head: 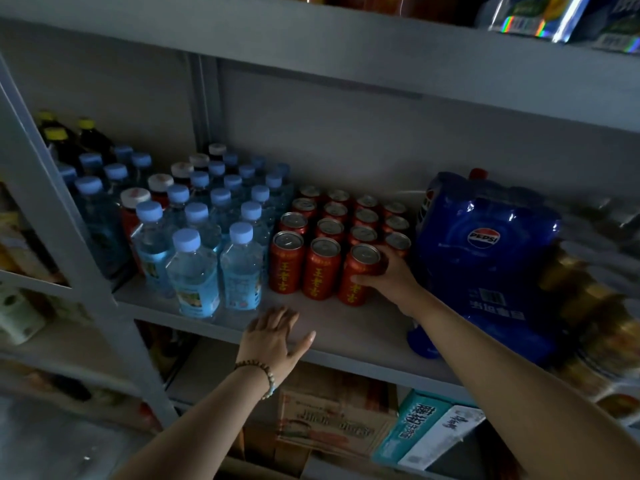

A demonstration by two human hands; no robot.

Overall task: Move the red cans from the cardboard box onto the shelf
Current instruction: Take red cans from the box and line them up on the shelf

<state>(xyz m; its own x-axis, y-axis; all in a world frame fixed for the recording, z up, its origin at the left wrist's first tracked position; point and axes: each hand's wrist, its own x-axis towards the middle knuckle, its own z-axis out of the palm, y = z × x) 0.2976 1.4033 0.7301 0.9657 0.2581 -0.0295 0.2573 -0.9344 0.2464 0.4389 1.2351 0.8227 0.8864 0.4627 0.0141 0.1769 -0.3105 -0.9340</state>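
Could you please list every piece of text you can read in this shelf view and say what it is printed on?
"PEPSI": logo on the blue shrink-wrapped pack, right of the cans.
"王老吉": yellow characters running down the front red cans.
Too blurred or small to read: the white print lower on that pack, the cardboard box, the teal carton, and the barcoded packets on the top shelf.

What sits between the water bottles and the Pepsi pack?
Rows of red cans; the right hand grips the front one nearest the pack. Head view.
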